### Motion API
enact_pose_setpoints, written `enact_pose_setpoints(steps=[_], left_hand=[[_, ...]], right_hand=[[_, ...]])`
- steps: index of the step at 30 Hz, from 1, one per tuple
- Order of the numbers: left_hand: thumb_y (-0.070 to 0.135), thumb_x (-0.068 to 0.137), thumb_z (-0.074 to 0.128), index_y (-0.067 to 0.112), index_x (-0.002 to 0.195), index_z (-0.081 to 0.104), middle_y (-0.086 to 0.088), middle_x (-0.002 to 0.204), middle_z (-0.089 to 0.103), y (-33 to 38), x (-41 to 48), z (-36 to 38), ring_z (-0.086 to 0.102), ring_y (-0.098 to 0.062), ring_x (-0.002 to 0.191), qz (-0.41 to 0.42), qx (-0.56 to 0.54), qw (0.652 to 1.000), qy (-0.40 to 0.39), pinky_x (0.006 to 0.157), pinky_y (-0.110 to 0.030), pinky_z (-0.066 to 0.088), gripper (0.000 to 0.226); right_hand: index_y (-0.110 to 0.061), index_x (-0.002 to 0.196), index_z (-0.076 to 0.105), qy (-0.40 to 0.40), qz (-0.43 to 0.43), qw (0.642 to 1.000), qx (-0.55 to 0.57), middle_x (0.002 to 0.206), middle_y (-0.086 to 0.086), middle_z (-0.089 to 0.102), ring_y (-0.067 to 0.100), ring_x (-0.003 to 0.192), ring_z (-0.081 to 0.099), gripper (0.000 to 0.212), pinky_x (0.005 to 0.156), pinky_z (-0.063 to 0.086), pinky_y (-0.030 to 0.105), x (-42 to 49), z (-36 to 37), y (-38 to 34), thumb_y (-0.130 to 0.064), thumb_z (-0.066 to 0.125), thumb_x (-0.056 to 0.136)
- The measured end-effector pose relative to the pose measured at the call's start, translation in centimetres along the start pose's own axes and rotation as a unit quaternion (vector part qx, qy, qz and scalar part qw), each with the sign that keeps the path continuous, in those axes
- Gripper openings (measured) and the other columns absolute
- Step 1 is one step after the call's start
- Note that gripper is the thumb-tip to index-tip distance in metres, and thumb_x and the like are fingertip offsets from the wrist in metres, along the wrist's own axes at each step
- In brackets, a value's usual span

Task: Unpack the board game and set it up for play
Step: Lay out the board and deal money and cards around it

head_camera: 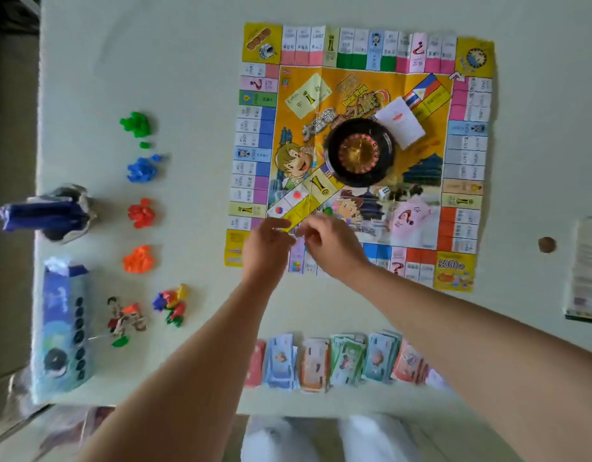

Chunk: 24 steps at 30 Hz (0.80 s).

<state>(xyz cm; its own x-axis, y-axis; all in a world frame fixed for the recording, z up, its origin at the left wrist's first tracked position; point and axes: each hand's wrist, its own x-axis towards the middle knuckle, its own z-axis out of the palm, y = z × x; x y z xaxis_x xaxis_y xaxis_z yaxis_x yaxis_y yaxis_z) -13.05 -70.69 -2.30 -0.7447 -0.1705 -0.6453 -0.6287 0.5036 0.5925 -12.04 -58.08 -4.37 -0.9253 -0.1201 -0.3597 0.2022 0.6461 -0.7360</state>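
A colourful paper game board [361, 81] lies unfolded on the pale table. On its middle stands a black roulette wheel [359, 151], with a white card stack [401, 123] beside it and a small die [383, 191] below it. My left hand [268, 241] and my right hand [324, 241] meet over the board's near-left part, fingers curled together as if pinching something small; what they hold is hidden. Stacks of paper money [338, 361] lie in a row near the table's front edge.
Left of the board lie piles of green [136, 123], blue [141, 168], red [141, 213] and orange [138, 260] pieces, mixed tokens [173, 305] and cardboard figures [124, 320]. A blue box [63, 331] and a bag [51, 213] sit at the left edge. A booklet [586, 268] and a coin [546, 244] lie right.
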Motion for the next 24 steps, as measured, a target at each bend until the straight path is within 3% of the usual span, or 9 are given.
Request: enact_pose_setpoints(steps=[2, 7, 10, 13, 15, 17, 20, 24], left_hand=[[0.020, 0.065, 0.049, 0.023, 0.092, 0.063, -0.005, 0.072, 0.069, -4.3, -1.4, -1.8, 0.064, -0.028, 0.072, -0.042, -0.034, 0.998, 0.031, 0.074, -0.042, 0.053, 0.030], [0.004, 0.088, 0.043, 0.015, 0.109, 0.059, 0.000, 0.073, 0.068, -14.5, -5.6, -5.2, 0.060, -0.019, 0.068, -0.158, -0.092, 0.979, 0.093, 0.071, -0.036, 0.050, 0.029], [0.005, 0.088, 0.044, 0.014, 0.104, 0.065, -0.003, 0.075, 0.067, -20.0, -8.3, -6.5, 0.060, -0.019, 0.069, -0.199, -0.105, 0.967, 0.119, 0.070, -0.034, 0.050, 0.028], [0.011, 0.087, 0.046, 0.014, 0.103, 0.065, -0.004, 0.093, 0.067, -24.6, -11.0, -7.2, 0.061, -0.023, 0.086, -0.244, -0.086, 0.954, 0.153, 0.077, -0.032, 0.048, 0.025], [0.016, 0.086, 0.049, 0.010, 0.107, 0.063, -0.011, 0.107, 0.065, -26.7, -12.2, -7.5, 0.059, -0.032, 0.102, -0.312, -0.093, 0.923, 0.203, 0.087, -0.036, 0.047, 0.026], [0.020, 0.086, 0.052, 0.006, 0.120, 0.054, -0.019, 0.126, 0.051, -28.3, -12.9, -8.1, 0.049, -0.038, 0.117, -0.420, -0.128, 0.867, 0.235, 0.098, -0.041, 0.041, 0.037], [0.029, 0.084, 0.055, 0.002, 0.126, 0.033, -0.019, 0.133, 0.037, -29.2, -13.3, -8.5, 0.041, -0.037, 0.119, -0.534, -0.234, 0.792, 0.181, 0.103, -0.045, 0.038, 0.055], [0.025, 0.085, 0.056, 0.006, 0.118, 0.043, -0.013, 0.112, 0.051, -30.4, -13.6, -7.9, 0.052, -0.031, 0.100, -0.484, -0.469, 0.733, 0.093, 0.094, -0.045, 0.048, 0.040]], right_hand=[[-0.012, 0.093, 0.070, -0.049, -0.001, 0.999, 0.005, 0.100, 0.006, 0.068, 0.026, 0.089, 0.062, 0.023, 0.073, 0.047, 0.034, -2.2, 3.4, -1.8, -0.003, 0.050, 0.086], [-0.015, 0.094, 0.070, -0.154, 0.015, 0.988, -0.025, 0.103, 0.001, 0.069, 0.021, 0.092, 0.063, 0.025, 0.082, 0.050, 0.034, -6.8, 10.6, -4.1, -0.005, 0.049, 0.085], [-0.015, 0.098, 0.067, -0.172, 0.009, 0.982, -0.076, 0.107, 0.001, 0.065, 0.020, 0.094, 0.061, 0.024, 0.083, 0.049, 0.034, -9.0, 14.5, -5.1, -0.005, 0.050, 0.085], [-0.011, 0.107, 0.063, -0.151, -0.012, 0.981, -0.119, 0.111, 0.006, 0.062, 0.026, 0.100, 0.058, 0.030, 0.087, 0.046, 0.037, -10.7, 17.6, -5.8, -0.003, 0.052, 0.081], [-0.011, 0.116, 0.058, -0.153, -0.030, 0.974, -0.164, 0.118, 0.008, 0.058, 0.028, 0.108, 0.054, 0.037, 0.092, 0.043, 0.039, -11.6, 19.4, -6.1, -0.004, 0.054, 0.080], [-0.013, 0.125, 0.052, -0.160, -0.030, 0.963, -0.214, 0.125, 0.008, 0.053, 0.028, 0.115, 0.049, 0.045, 0.096, 0.038, 0.038, -12.2, 21.1, -6.6, -0.007, 0.054, 0.080], [-0.015, 0.131, 0.046, -0.137, -0.006, 0.954, -0.267, 0.130, 0.007, 0.046, 0.027, 0.120, 0.044, 0.051, 0.097, 0.032, 0.037, -12.7, 22.7, -6.9, -0.010, 0.054, 0.081], [-0.019, 0.132, 0.046, -0.139, -0.004, 0.935, -0.326, 0.131, 0.004, 0.045, 0.024, 0.120, 0.043, 0.047, 0.097, 0.028, 0.036, -13.7, 24.6, -7.5, -0.017, 0.053, 0.085]])
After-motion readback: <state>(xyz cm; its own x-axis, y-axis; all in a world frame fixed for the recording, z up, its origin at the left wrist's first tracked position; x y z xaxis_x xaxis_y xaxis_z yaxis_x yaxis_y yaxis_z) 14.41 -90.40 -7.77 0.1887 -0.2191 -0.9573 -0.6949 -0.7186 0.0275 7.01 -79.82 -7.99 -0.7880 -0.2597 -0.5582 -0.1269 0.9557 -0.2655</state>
